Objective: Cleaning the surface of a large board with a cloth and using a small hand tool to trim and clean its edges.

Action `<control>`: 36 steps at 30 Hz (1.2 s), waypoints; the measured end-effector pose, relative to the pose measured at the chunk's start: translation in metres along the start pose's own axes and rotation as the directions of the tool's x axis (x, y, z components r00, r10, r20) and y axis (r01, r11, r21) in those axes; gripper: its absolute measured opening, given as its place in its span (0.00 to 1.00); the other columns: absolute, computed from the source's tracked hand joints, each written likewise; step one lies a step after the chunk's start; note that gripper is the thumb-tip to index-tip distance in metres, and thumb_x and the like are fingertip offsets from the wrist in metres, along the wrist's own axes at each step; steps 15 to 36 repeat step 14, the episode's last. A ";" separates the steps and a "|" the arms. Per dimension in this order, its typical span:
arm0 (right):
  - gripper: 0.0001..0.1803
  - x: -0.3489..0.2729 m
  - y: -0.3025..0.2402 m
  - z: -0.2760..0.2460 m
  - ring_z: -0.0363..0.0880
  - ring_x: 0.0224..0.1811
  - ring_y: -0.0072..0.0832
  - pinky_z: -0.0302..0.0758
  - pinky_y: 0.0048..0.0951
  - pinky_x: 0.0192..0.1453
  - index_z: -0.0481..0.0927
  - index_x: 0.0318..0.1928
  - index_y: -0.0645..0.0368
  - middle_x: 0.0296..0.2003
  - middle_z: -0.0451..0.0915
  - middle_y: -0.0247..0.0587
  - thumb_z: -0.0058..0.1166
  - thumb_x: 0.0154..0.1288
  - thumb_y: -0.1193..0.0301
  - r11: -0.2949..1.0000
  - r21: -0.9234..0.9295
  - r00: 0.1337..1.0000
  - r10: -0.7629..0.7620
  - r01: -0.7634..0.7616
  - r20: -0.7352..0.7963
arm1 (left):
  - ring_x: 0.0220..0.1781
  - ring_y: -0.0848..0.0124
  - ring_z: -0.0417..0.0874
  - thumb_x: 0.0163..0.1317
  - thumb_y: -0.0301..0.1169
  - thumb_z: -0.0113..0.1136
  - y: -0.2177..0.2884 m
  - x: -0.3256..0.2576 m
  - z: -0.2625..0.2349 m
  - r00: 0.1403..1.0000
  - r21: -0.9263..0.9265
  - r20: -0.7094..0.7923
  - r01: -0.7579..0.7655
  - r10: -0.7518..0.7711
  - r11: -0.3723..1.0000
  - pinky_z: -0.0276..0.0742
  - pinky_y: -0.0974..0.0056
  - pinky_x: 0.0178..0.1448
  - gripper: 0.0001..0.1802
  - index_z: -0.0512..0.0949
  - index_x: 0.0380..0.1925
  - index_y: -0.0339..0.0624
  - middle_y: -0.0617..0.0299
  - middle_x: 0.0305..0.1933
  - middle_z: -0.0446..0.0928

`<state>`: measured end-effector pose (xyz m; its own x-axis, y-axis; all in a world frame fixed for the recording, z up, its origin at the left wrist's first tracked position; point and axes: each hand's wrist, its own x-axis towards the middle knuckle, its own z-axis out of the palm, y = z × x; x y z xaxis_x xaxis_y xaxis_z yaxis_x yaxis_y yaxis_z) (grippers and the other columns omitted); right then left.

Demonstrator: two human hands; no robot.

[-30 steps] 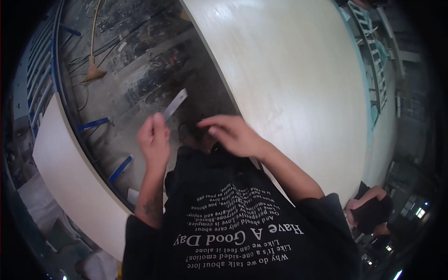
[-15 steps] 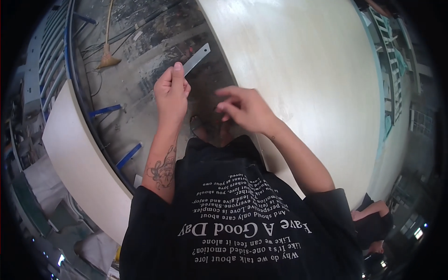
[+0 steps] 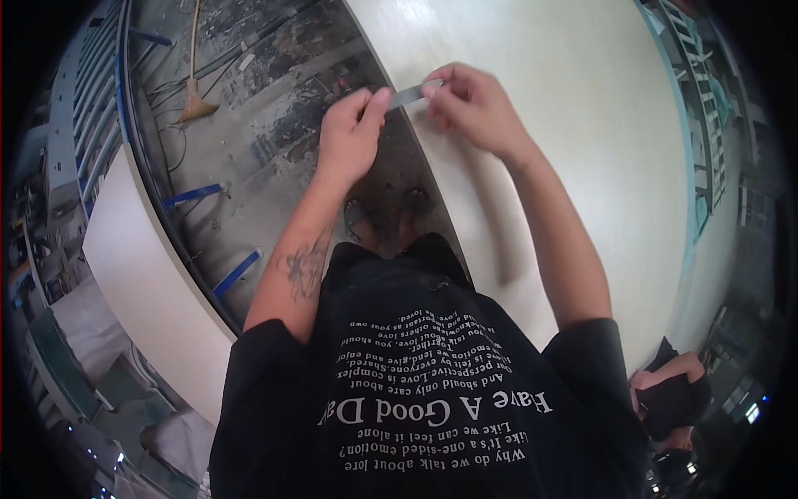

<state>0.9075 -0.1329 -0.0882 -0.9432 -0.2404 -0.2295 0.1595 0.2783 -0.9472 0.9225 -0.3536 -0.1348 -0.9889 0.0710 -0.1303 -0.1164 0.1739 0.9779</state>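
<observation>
A short, flat grey strip that looks like a snap-off knife blade (image 3: 406, 96) spans the gap between my two hands. Closed around its left end is my left hand (image 3: 349, 133), the thumb pressed along the strip. My right hand (image 3: 478, 108) pinches the other end between thumb and fingers. Both ends are covered by my fingers. The strip is held in the air above the near-left edge of a large pale board (image 3: 582, 150), touching nothing but my hands.
Another pale board (image 3: 141, 258) lies at the left, beside a dark rail with blue brackets (image 3: 238, 273). A broom (image 3: 196, 104) and cables lie on the stained floor. Metal racks (image 3: 702, 108) stand beyond the board at the right. Another person (image 3: 673, 391) is at the lower right.
My left hand has moved right with the strip, toward the board's edge. My right hand has risen from beside it and taken hold of the strip's free end.
</observation>
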 end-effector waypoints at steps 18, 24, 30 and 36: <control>0.19 0.068 -0.014 0.012 0.88 0.45 0.55 0.83 0.52 0.52 0.87 0.36 0.59 0.37 0.88 0.59 0.66 0.66 0.53 0.652 -0.758 0.988 -0.122 0.011 -0.091 | 0.22 0.76 0.62 0.65 0.53 0.74 -0.028 0.042 -0.004 0.986 0.221 -0.163 0.053 -0.017 0.974 0.62 0.61 0.28 0.32 0.76 0.17 0.38 0.68 0.16 0.67; 0.19 0.068 -0.014 0.012 0.88 0.45 0.55 0.83 0.52 0.52 0.87 0.36 0.59 0.37 0.88 0.59 0.66 0.66 0.53 0.652 -0.758 0.988 -0.122 0.011 -0.091 | 0.22 0.76 0.62 0.65 0.53 0.74 -0.028 0.042 -0.004 0.986 0.221 -0.163 0.053 -0.017 0.974 0.62 0.61 0.28 0.32 0.76 0.17 0.38 0.68 0.16 0.67; 0.19 0.068 -0.014 0.012 0.88 0.45 0.55 0.83 0.52 0.52 0.87 0.36 0.59 0.37 0.88 0.59 0.66 0.66 0.53 0.652 -0.758 0.988 -0.122 0.011 -0.091 | 0.22 0.76 0.62 0.65 0.53 0.74 -0.028 0.042 -0.004 0.986 0.221 -0.163 0.053 -0.017 0.974 0.62 0.61 0.28 0.32 0.76 0.17 0.38 0.68 0.16 0.67; 0.19 0.068 -0.014 0.012 0.88 0.45 0.55 0.83 0.52 0.52 0.87 0.36 0.59 0.37 0.88 0.59 0.66 0.66 0.53 0.652 -0.758 0.988 -0.122 0.011 -0.091 | 0.22 0.76 0.62 0.65 0.53 0.74 -0.028 0.042 -0.004 0.986 0.221 -0.163 0.053 -0.017 0.974 0.62 0.61 0.28 0.32 0.76 0.17 0.38 0.68 0.16 0.67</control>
